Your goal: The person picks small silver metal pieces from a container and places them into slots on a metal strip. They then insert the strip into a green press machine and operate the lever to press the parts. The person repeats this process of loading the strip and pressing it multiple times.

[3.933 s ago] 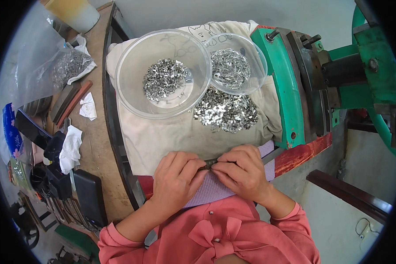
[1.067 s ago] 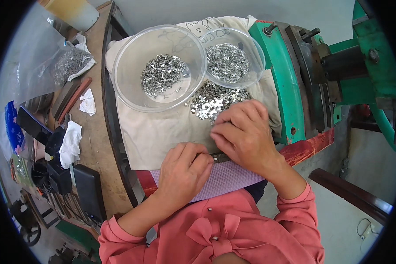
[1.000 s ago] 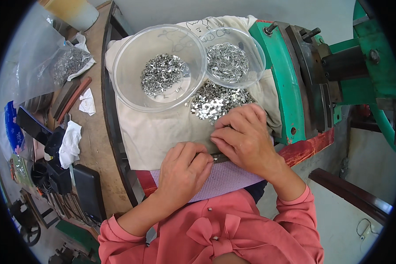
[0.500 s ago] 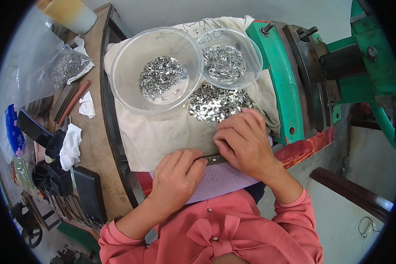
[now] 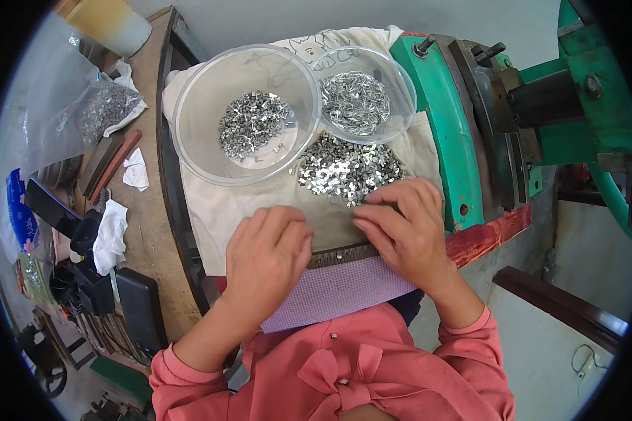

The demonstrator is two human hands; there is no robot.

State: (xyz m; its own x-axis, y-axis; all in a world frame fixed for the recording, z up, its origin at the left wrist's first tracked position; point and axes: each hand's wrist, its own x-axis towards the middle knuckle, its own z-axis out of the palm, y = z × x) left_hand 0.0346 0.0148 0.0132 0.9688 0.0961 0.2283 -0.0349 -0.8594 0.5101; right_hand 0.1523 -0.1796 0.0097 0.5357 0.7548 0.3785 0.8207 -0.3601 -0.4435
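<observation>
My left hand (image 5: pixel 265 258) rests palm down on a long dark strip (image 5: pixel 344 255) lying across a pale cloth (image 5: pixel 221 210), holding its left end. My right hand (image 5: pixel 406 230) sits at the strip's right part, fingertips pointing left at the near edge of a loose pile of small shiny metal pieces (image 5: pixel 347 168). Behind the pile stand a large clear plastic bowl (image 5: pixel 189 119) and a smaller clear bowl (image 5: pixel 400 91), each holding more small metal pieces. What lies under my fingertips is hidden.
A green metal machine (image 5: pixel 463 140) rises to the right of the cloth. A wooden bench (image 5: pixel 144 238) on the left carries a plastic bag of metal pieces (image 5: pixel 98 112), white rags, dark tools and a black case (image 5: pixel 140 309). A lilac cloth (image 5: pixel 344 295) covers my lap.
My right hand reached up to the pile of metal pieces and came back down toward the strip. My left hand stayed on the strip's left end, shifting slightly.
</observation>
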